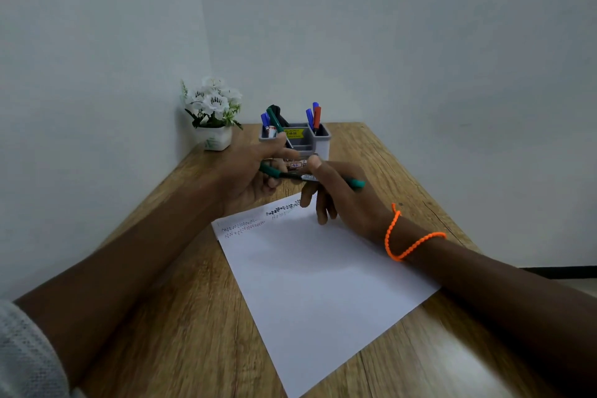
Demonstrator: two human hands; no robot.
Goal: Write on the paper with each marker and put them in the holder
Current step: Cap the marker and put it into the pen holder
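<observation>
Green plastic marker (323, 178): right hand (342, 194) grips barrel; left hand (248, 174) pinches green cap (269, 170). Risk: misaligned capping inks fingers.

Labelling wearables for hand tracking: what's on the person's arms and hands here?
Left hand: nothing worn on hand or forearm; a grey textured knit sleeve is pushed up near the elbow. Right hand: a bright orange beaded cord bracelet loops the wrist. No gloves or rings seen.

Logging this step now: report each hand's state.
Left hand: holding the green cap, fingers curled round it.
Right hand: holding the green marker.
</observation>
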